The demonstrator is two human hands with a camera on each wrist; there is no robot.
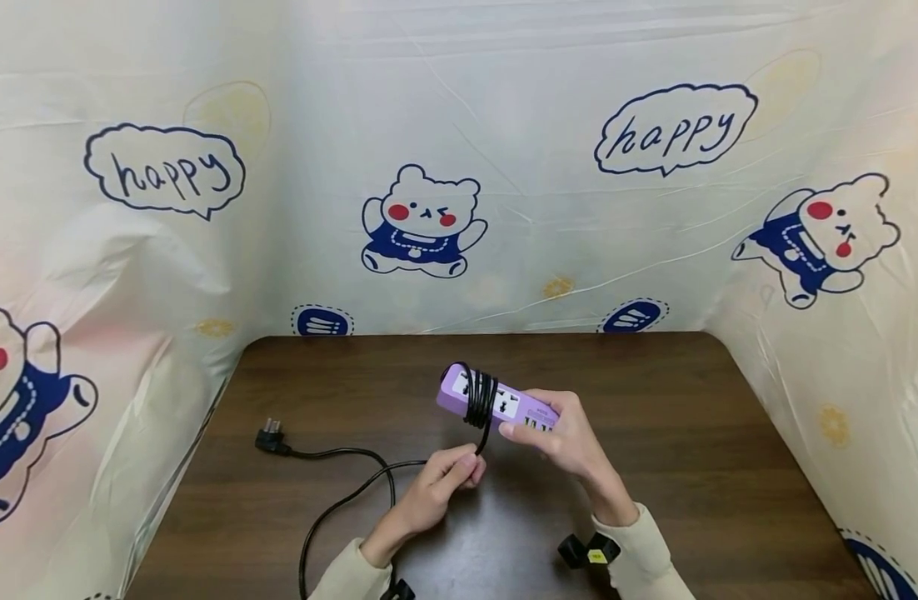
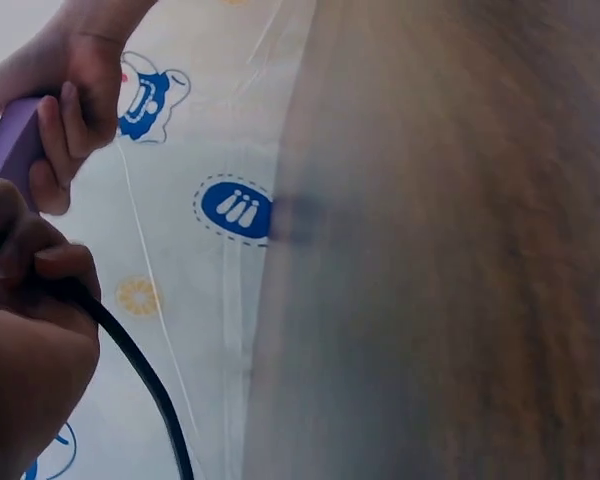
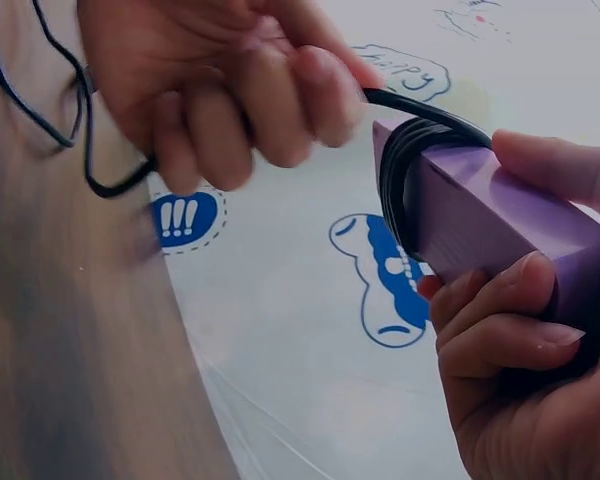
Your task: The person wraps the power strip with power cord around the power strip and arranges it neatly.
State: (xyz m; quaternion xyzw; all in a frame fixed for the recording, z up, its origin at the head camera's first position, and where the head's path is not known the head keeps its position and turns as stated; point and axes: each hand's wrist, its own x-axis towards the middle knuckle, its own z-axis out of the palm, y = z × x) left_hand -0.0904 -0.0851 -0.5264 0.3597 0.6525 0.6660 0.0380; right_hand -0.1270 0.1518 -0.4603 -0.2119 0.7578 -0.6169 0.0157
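Observation:
A purple power strip (image 1: 530,408) with white socket panels is held up over the table by my right hand (image 1: 560,429), which grips its right end. In the right wrist view, fingers and thumb wrap round the strip (image 3: 500,220). Several turns of black power cord (image 1: 480,398) circle the strip's left half. My left hand (image 1: 440,483) pinches the cord just below those turns, and in the right wrist view its fingers (image 3: 270,110) curl round the cord. From there the loose cord (image 1: 339,504) loops left to the plug (image 1: 271,437), whose metal prongs show on the table.
The dark wooden table (image 1: 654,467) spreads beneath both hands. A pale printed sheet (image 1: 549,200) with bears and "happy" bubbles rises behind and along both sides. Small black devices, one with a yellow label (image 1: 597,555), sit at the wrists.

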